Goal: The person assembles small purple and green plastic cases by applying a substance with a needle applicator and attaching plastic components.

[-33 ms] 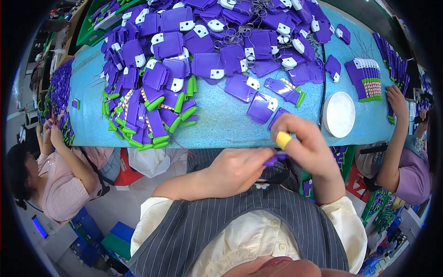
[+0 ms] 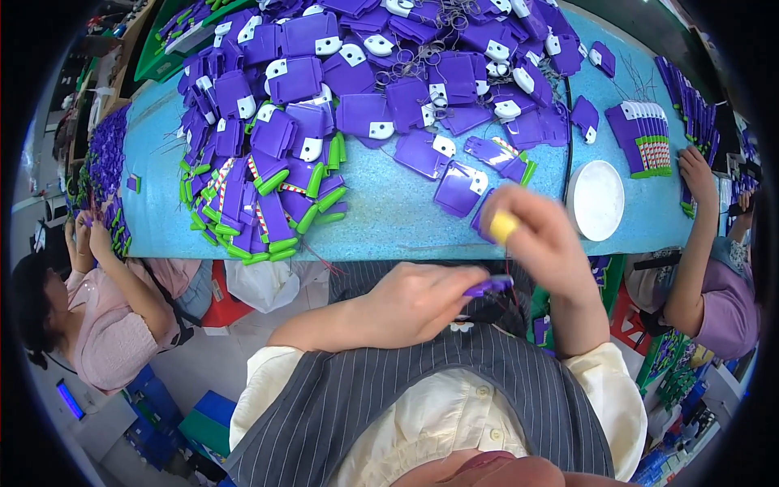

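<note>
My left hand (image 2: pixel 410 302), in front of the table edge, pinches a small purple plastic piece (image 2: pixel 489 286) between thumb and fingers. To its right and a little higher is my right hand (image 2: pixel 542 243), blurred, its fingers curled together and a yellow wrap (image 2: pixel 502 227) round one of them. A thin dark strand shows between the two hands; whether the right fingers hold it is hard to make out. Just beyond the right hand lie a purple card-shaped piece with a white corner (image 2: pixel 461 189) and a purple piece with a green end (image 2: pixel 528 173).
A big heap of purple and white pieces (image 2: pixel 365 114) covers the far table (image 2: pixel 389 235). Green-ended pieces (image 2: pixel 280 183) pile at left. A white round bowl (image 2: pixel 596 201) and a neat stack (image 2: pixel 641 140) stand at right. Co-workers sit at both sides.
My right hand has moved slightly right and away from my left hand. The purple piece in my left hand has turned and shows more.
</note>
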The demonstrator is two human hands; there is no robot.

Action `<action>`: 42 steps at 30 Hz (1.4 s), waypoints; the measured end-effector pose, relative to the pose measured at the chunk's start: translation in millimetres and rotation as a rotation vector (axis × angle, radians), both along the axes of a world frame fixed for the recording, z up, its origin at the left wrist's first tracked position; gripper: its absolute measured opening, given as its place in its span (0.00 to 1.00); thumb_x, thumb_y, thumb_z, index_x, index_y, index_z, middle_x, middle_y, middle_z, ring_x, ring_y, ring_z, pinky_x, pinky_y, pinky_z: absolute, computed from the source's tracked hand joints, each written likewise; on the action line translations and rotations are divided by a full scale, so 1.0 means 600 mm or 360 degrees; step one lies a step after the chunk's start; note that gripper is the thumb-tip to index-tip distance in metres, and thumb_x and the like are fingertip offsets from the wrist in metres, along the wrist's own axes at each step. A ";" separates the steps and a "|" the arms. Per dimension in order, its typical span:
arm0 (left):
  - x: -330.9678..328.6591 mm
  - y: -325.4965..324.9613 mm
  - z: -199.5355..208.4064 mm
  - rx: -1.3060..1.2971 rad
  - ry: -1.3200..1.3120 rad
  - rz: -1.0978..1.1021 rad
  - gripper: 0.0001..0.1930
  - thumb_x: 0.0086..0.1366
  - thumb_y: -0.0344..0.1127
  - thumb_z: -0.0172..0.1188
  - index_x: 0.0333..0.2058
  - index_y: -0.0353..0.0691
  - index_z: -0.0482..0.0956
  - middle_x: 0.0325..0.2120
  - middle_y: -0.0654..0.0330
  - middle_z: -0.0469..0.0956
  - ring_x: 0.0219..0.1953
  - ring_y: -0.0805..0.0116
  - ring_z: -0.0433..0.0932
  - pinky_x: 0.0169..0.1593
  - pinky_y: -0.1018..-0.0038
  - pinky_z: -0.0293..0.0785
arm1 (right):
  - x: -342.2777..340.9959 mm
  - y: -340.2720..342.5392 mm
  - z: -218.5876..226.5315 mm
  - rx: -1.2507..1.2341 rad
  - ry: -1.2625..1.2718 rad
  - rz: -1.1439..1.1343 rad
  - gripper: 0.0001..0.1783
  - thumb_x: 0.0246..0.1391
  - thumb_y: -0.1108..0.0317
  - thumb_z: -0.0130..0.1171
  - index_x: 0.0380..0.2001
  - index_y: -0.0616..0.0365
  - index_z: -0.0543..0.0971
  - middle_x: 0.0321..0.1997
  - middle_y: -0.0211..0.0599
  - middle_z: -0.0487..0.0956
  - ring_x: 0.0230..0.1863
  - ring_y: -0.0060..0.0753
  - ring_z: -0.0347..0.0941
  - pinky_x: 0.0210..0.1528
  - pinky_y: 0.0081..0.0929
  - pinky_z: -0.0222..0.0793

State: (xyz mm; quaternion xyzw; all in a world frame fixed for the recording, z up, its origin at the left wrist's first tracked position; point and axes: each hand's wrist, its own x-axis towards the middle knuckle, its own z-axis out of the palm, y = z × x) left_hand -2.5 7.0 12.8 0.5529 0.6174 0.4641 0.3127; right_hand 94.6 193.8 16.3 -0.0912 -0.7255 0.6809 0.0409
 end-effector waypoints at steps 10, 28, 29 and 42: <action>0.026 -0.004 -0.015 0.0004 -0.0296 0.0900 0.15 0.60 0.27 0.57 0.46 0.30 0.70 0.27 0.54 0.78 0.27 0.72 0.79 0.28 0.76 0.74 | 0.002 -0.062 -0.018 0.0074 0.0128 -0.0318 0.14 0.47 0.75 0.56 0.39 0.64 0.75 0.42 0.40 0.76 0.41 0.30 0.74 0.40 0.24 0.68; 0.003 -0.045 -0.027 -0.0373 -0.1363 0.0116 0.15 0.67 0.27 0.45 0.52 0.31 0.64 0.39 0.56 0.76 0.40 0.73 0.76 0.45 0.78 0.71 | -0.054 -0.008 -0.016 -0.0079 -0.0169 -0.0191 0.12 0.51 0.71 0.50 0.32 0.69 0.78 0.25 0.35 0.78 0.30 0.22 0.73 0.33 0.21 0.68; 0.009 -0.049 -0.024 -0.0313 -0.1496 0.0193 0.15 0.67 0.27 0.45 0.52 0.31 0.63 0.41 0.55 0.75 0.42 0.72 0.75 0.46 0.77 0.71 | -0.072 -0.012 -0.018 0.0391 -0.0225 -0.0268 0.12 0.51 0.69 0.51 0.33 0.66 0.78 0.24 0.35 0.78 0.28 0.25 0.74 0.31 0.25 0.68; -0.014 -0.033 -0.004 0.0294 -0.1510 0.0852 0.17 0.67 0.29 0.44 0.54 0.33 0.58 0.49 0.45 0.70 0.46 0.59 0.76 0.49 0.67 0.72 | -0.116 -0.004 -0.043 0.1444 -0.0139 -0.0552 0.11 0.47 0.61 0.58 0.25 0.59 0.77 0.21 0.44 0.77 0.25 0.48 0.75 0.28 0.41 0.68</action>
